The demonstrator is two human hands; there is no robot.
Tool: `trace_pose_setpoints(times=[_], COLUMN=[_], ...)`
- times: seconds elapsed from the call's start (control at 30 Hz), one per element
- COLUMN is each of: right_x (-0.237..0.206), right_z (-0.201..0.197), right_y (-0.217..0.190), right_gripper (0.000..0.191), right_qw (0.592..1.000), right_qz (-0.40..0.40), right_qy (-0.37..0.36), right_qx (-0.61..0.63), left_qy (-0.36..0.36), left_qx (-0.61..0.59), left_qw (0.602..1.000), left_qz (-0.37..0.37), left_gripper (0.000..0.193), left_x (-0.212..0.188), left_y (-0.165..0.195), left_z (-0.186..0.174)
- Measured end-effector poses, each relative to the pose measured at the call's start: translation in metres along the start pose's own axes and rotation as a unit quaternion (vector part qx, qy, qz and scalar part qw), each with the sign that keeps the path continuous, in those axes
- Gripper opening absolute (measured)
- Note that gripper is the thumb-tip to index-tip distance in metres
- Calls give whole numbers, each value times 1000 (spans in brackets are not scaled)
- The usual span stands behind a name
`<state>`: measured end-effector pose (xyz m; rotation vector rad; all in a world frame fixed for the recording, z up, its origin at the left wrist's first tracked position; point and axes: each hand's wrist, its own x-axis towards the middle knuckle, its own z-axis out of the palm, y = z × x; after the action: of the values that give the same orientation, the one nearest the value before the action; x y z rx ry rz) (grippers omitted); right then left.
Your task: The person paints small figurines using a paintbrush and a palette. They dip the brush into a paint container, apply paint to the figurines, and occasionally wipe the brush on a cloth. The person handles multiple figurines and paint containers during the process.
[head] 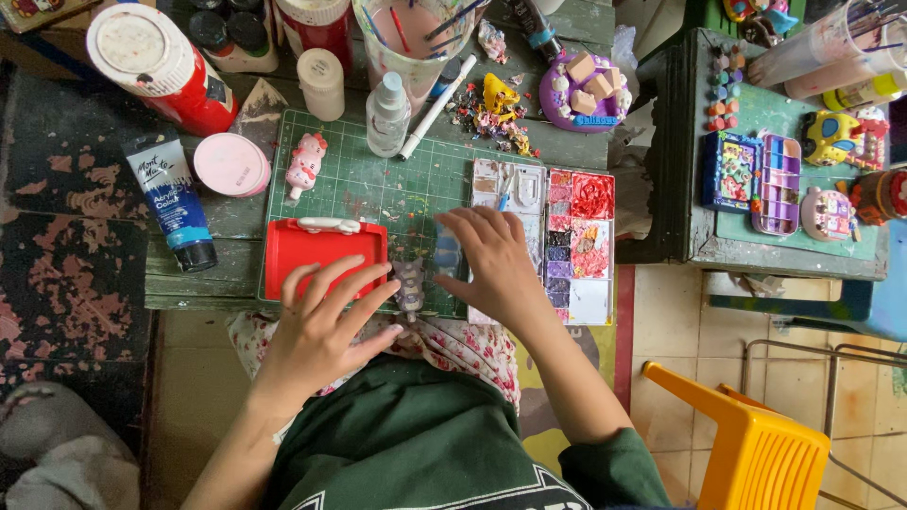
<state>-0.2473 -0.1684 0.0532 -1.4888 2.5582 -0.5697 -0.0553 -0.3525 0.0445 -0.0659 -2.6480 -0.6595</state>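
My left hand (326, 326) rests with fingers spread on the near edge of a red plastic case (321, 247) that lies on a green cutting mat (378, 184). My right hand (491, 257) hovers with fingers apart over the mat's right side, touching the left edge of a paint palette (576, 250) filled with red, purple and white paints. Between my hands a small grey figurine (409, 286) stands at the mat's front edge. A thin brush (505, 189) lies on the palette's upper left wells. Neither hand holds anything.
Around the mat stand a pink cat figurine (305, 162), a pink lid (231, 163), a blue paint tube (175, 203), a red paint bottle (165, 66), a spray bottle (387, 113) and a brush cup (416, 38). A side table (694, 227) with painted toys stands right; a yellow stool (756, 453) below.
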Motion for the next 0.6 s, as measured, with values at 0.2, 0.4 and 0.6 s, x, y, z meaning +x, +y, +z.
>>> trace_pose_setpoints(times=[0.2, 0.4, 0.6], right_x=[46, 40, -31], right_z=[8, 2, -7], right_y=[18, 20, 12], right_gripper=[81, 80, 16], right_qw=[999, 996, 959], right_qz=[-22, -35, 76], right_qy=[28, 79, 214], right_qx=[-21, 5, 168], left_qy=[0, -6, 100], left_qx=[24, 51, 1], left_qw=[999, 999, 995], left_qz=[-25, -3, -17], left_gripper=[28, 29, 15], left_x=[-6, 7, 24], left_y=[-9, -1, -5], left_z=[4, 10, -2])
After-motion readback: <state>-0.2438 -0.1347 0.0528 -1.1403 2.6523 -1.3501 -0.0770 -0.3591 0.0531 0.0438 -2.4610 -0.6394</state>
